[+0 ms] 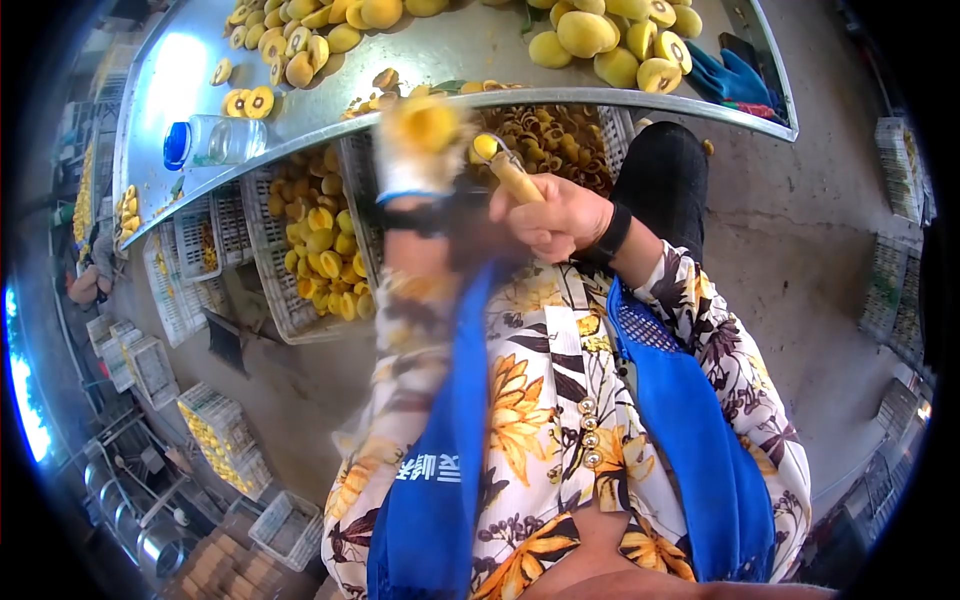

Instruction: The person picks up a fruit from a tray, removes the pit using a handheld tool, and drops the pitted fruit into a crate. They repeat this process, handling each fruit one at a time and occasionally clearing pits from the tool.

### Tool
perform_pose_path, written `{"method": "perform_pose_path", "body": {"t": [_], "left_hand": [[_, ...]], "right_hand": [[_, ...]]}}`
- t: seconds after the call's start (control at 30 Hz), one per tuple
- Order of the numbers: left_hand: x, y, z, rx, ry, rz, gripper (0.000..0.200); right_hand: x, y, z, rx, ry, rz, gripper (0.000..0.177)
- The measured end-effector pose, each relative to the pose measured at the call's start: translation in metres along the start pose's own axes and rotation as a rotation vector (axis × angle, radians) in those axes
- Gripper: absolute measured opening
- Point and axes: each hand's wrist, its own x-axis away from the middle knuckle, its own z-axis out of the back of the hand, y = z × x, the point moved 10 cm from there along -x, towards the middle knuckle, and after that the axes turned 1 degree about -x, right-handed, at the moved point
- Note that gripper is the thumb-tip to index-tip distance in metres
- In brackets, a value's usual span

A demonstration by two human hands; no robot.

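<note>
My left hand [410,165], in a white glove and smeared by motion, is raised at the table's front edge with a yellow peach half [428,125] in it, cut face showing. Beside it my right hand [555,215], bare with a dark band at the wrist, is closed round the wooden handle of a pitting spoon [515,177]. A bit of yellow [486,147] shows at the spoon's looped metal end. Below both hands, under the table edge, pits and scraps [545,140] fill a container. A crate [275,285] at left is heaped with peach halves [325,250].
On the metal table [450,65] lie piles of whole and halved peaches [590,35], a clear bottle with a blue cap [228,140] and a blue glove [730,80]. White crates [215,235] stand at left, stacked crates [225,435] behind. My black-clad knee [665,165] is below the edge.
</note>
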Motion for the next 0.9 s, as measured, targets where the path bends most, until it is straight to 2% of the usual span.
{"method": "perform_pose_path", "body": {"t": [0.07,0.13,0.17,0.2,0.23,0.27,0.33,0.4,0.43,0.47,0.5,0.53,0.57,0.6,0.63,0.73,0.8,0.87,0.9], "left_hand": [[0.004,0.049,0.035,0.178,-0.273,-0.097,0.048],[0.038,0.113,0.103,-0.461,0.395,-0.448,0.043],[0.044,0.126,0.109,-0.847,0.474,-0.405,0.039],[0.044,0.138,0.116,-1.232,0.549,-0.348,0.035],[0.043,0.154,0.100,-1.494,0.524,-0.618,0.030],[0.031,0.151,0.094,-1.522,0.427,-0.694,0.027],[0.043,0.135,-0.003,-1.564,0.226,-0.834,0.023],[0.021,0.083,-0.087,-1.679,-0.291,-1.063,0.021],[0.010,0.060,-0.120,-1.702,-0.281,-0.994,0.022],[-0.005,0.027,-0.149,-1.877,-0.373,-0.991,0.026],[-0.020,0.003,-0.171,-1.985,-0.335,-0.979,0.029],[-0.036,-0.019,-0.187,-2.092,-0.290,-0.963,0.033],[-0.066,-0.045,-0.190,-2.150,-0.314,-0.703,0.039],[-0.089,-0.068,-0.186,-2.190,-0.335,-0.437,0.046],[-0.096,-0.066,-0.185,-2.163,-0.217,-0.373,0.052],[-0.102,-0.061,-0.184,-2.121,-0.178,-0.387,0.052],[-0.088,-0.028,-0.172,-2.013,-0.146,-0.334,0.055],[-0.079,-0.001,-0.148,-1.414,-0.318,-0.469,0.052],[-0.068,0.005,-0.132,-1.097,-0.374,-0.261,0.047]], "right_hand": [[0.001,-0.004,0.033,0.299,0.245,-0.012,0.017],[0.006,-0.014,0.067,0.595,0.486,-0.020,0.019],[0.009,-0.018,0.084,0.827,0.581,-0.075,0.022],[0.009,-0.017,0.091,0.839,0.592,-0.054,0.022],[0.009,-0.017,0.097,0.853,0.602,-0.035,0.022],[0.009,-0.017,0.099,0.867,0.611,-0.019,0.021],[0.010,-0.026,0.088,0.956,0.640,0.106,0.022],[0.015,-0.041,0.078,1.054,0.666,0.266,0.023],[0.017,-0.044,0.075,1.105,0.672,0.355,0.024],[0.021,-0.049,0.069,1.157,0.677,0.444,0.024],[0.028,-0.056,0.064,1.215,0.721,0.397,0.024],[0.036,-0.062,0.057,1.118,0.726,0.358,0.024],[0.044,-0.067,0.049,1.019,0.726,0.319,0.024],[0.048,-0.067,0.048,0.919,0.723,0.279,0.024],[0.053,-0.067,0.052,0.910,0.760,0.281,0.024],[0.062,-0.066,0.062,0.921,0.817,0.311,0.025],[0.061,-0.073,0.055,0.986,0.800,0.355,0.025],[0.067,-0.082,0.065,1.135,0.947,0.379,0.026],[0.068,-0.086,0.067,1.205,1.019,0.391,0.026]]}}
